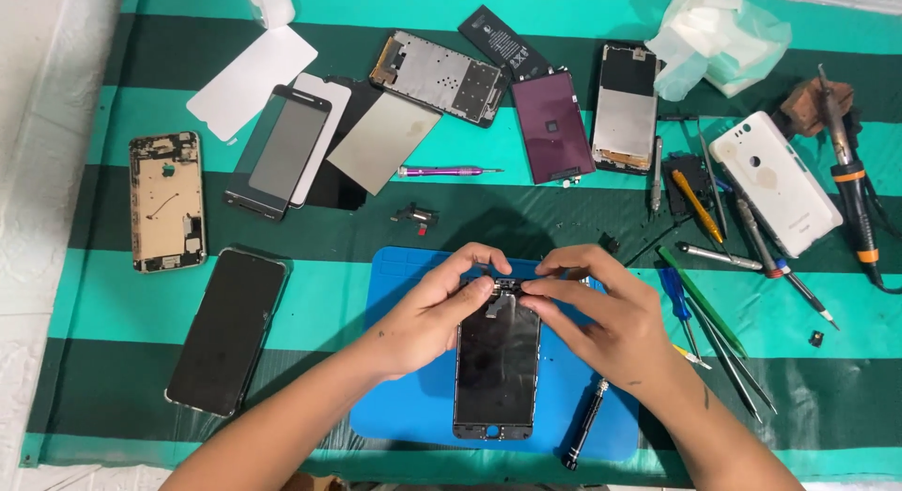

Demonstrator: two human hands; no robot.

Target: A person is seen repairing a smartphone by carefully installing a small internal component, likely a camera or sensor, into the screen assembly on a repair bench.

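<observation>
Nearest me, the black rectangular phone screen panel (497,369) lies face-down on the blue silicone work mat (399,397), already out of its frame, and my left hand (437,308) and right hand (597,312) both pinch the small metal bracket (503,289) at its top edge, so I'd guess I'm maybe halfway. No real containers here; farther back it's just loose stuff on the striped green tabletop (113,294), like a purple-handled screwdriver (446,171) and a crumpled clear plastic bag (719,40) whose insides I can't make out.

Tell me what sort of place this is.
Probably a phone repair bench. Both hands work at the top of a black phone screen panel on a blue rubber mat, with opened phone bodies such as the gold one and a purple-handled screwdriver around.
</observation>
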